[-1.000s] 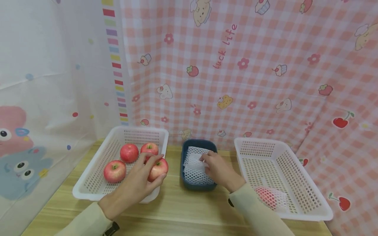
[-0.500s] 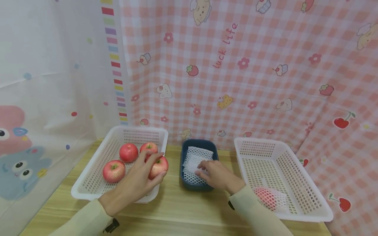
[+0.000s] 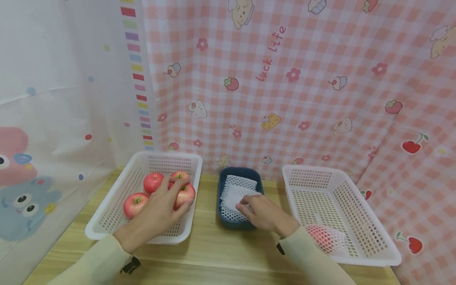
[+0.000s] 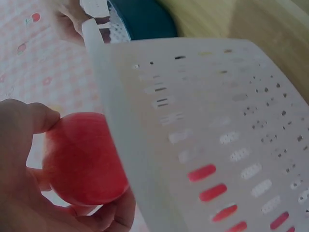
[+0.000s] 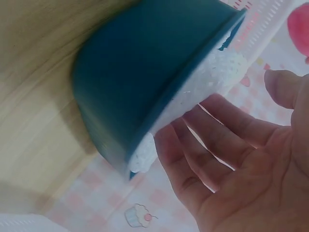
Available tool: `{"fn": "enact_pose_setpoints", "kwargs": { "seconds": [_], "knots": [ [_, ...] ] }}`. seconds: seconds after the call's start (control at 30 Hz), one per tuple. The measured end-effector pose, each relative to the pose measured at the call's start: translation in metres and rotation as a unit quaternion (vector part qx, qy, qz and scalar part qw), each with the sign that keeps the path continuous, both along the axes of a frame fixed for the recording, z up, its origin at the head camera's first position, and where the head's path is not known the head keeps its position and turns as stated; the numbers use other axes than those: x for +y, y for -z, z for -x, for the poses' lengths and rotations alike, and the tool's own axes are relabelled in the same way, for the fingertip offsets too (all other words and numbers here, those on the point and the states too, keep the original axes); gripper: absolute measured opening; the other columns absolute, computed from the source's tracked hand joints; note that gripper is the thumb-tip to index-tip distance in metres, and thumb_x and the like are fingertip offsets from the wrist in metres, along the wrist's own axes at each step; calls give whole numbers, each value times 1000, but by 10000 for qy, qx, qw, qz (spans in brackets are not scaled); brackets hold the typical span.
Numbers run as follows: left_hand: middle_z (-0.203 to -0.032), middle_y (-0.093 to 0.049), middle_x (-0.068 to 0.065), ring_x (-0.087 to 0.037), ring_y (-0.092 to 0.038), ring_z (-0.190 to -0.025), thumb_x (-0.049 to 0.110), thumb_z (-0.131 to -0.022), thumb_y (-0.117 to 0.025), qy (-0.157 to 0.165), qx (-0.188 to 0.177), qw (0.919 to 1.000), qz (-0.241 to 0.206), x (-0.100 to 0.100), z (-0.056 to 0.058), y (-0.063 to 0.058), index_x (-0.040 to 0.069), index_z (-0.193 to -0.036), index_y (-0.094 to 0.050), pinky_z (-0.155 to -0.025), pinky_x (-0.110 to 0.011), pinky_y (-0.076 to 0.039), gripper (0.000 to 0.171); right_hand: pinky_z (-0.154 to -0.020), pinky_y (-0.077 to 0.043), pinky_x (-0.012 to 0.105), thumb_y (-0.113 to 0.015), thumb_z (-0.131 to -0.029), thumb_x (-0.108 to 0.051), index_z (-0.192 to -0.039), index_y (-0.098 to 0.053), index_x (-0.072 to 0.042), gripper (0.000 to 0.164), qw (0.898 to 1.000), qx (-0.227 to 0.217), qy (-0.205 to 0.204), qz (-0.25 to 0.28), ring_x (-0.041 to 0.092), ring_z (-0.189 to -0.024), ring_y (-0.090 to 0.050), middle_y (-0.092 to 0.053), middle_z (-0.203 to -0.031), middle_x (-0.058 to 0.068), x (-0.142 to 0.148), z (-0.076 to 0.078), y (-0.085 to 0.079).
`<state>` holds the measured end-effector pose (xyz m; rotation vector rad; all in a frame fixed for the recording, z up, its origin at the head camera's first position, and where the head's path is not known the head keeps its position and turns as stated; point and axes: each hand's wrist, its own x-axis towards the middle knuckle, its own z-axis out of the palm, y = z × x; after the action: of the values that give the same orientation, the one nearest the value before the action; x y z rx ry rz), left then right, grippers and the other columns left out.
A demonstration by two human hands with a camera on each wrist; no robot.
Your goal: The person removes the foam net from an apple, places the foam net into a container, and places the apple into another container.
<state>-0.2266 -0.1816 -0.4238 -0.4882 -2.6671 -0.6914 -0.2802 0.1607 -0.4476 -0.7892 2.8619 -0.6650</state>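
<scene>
My left hand (image 3: 156, 215) grips a red apple (image 3: 186, 195) over the right side of the left white basket (image 3: 93, 229). In the left wrist view, thumb and fingers curve round this apple (image 4: 79, 157), next to the basket's wall (image 4: 169, 125). Across the front right of a dark blue tub (image 3: 235, 225) reaches my right hand (image 3: 267, 213). Its fingertips touch the white foam fruit nets (image 3: 235, 198) inside. The right wrist view has the fingers fairly straight against a net (image 5: 212, 77), the thumb well apart from them.
Three more apples lie in the left basket, one of them the front-left apple (image 3: 135, 205). On the right, another white basket (image 3: 377, 221) holds an apple in a foam net (image 3: 322, 238). All stand on a wooden table (image 3: 213, 257) before a checked cloth (image 3: 231, 99).
My left hand has drawn the apple a little leftward, over the basket. The right hand has slid toward the tub's front, and the upper foam net has shifted.
</scene>
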Motion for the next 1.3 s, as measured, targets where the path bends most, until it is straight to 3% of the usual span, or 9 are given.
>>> {"fn": "enact_pose_setpoints", "kwargs": {
  "seconds": [0.27,0.47,0.8,0.97,1.07,1.2,1.3],
  "knots": [
    [-146,-61,-31,-39,-76,-98,32,-109,-79,-30,-520,9984,197,-9,7,-7,10,-159,-62,-87,-66,-69,58,-116,-63,59,-62,-122,-38,-140,-78,-5,41,9994,216,273,-90,36,-133,-78,-82,-142,15,0,-13,-18],
    [-150,-57,-37,-39,-74,-100,31,-107,-77,47,-941,9950,342,-14,13,-16,8,-161,-58,-84,-67,-68,63,-114,-64,60,-65,-121,-38,-147,-74,-5,44,9981,441,392,-156,37,-135,-78,-79,-149,16,3,-21,-29],
    [-145,-57,-35,-36,-70,-98,33,-102,-76,189,-1411,9881,581,-21,30,-20,-1,-162,-57,-88,-65,-67,72,-107,-67,58,-70,-118,-35,-145,-75,-7,39,9957,866,282,-180,34,-131,-79,-79,-148,14,14,-37,-47],
    [-145,-59,-34,-39,-68,-111,31,-97,-75,321,-1581,9850,618,-24,40,-20,1,-159,-59,-93,-68,-65,70,-101,-69,53,-72,-117,-33,-141,-77,-7,35,9941,1030,241,-219,29,-123,-81,-82,-144,13,21,-43,-54],
    [-139,-63,-29,-38,-63,-119,26,-94,-72,452,-1729,9823,562,-26,47,-20,5,-152,-63,-94,-62,-62,62,-100,-69,52,-72,-117,-32,-139,-78,-8,33,9929,1143,195,-251,28,-122,-81,-83,-142,11,25,-45,-57],
    [-141,-62,-30,-35,-63,-115,26,-95,-73,506,-2082,9742,703,-26,56,-20,8,-153,-62,-96,-58,-60,62,-101,-69,52,-73,-117,-31,-137,-79,-8,31,9914,1261,197,-284,29,-122,-81,-83,-139,10,32,-49,-59],
    [-150,-58,-36,-37,-67,-113,30,-97,-77,532,-2271,9683,895,-26,62,-19,8,-157,-59,-101,-67,-62,66,-99,-70,52,-74,-116,-30,-136,-79,-8,30,9907,1317,225,-256,28,-120,-82,-84,-137,9,36,-51,-59]
  ]
}}
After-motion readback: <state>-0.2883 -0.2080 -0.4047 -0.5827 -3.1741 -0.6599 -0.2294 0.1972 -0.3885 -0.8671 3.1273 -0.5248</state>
